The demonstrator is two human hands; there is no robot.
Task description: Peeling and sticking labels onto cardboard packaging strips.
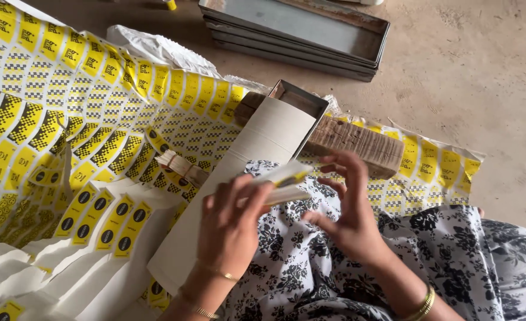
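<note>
Left hand (230, 223): fingers pinching a small stack of paper labels (284, 181) by its near end | right hand (349, 208): fingers spread, just beside the stack's far end, gripping nothing | stack likely light, floppy, slippery; best held across both ends | behind hands: cardboard sheet (245, 172), metal tray (301, 98)

The floor (465, 77) is bare, dusty, beige concrete with small marks, in soft daylight. A stack of grey metal trays (298, 37) lies on it. Just beside the trays, crumpled white plastic (150, 47) lies.
</note>
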